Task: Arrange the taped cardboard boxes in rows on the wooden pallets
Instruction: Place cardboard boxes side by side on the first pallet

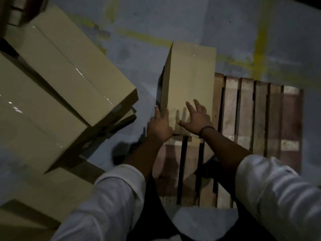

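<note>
One box (pixel 189 75) is sitting on the far left corner of the pallet (pixel 251 110), its far end overhanging the slats and reaching out over the floor (pixel 156 23); a strip of clear tape is running along its top. Left hand (pixel 159 126) is gripping the box's near left corner, thumb lying on the top face and fingers going down the left side, clamped on the edge. Right hand (pixel 196 117) is resting flat on the near end of the top, fingers spread wide apart, with a dark wristband (pixel 205 129) sitting on the wrist. Both forearms are reaching out of rolled white sleeves (pixel 119 188). To the left, a stack of boxes (pixel 60 66) is lying tilted, well apart from the pallet, tape glinting on the tops. Worn yellow lines (pixel 258 49) are showing on the far floor.
</note>
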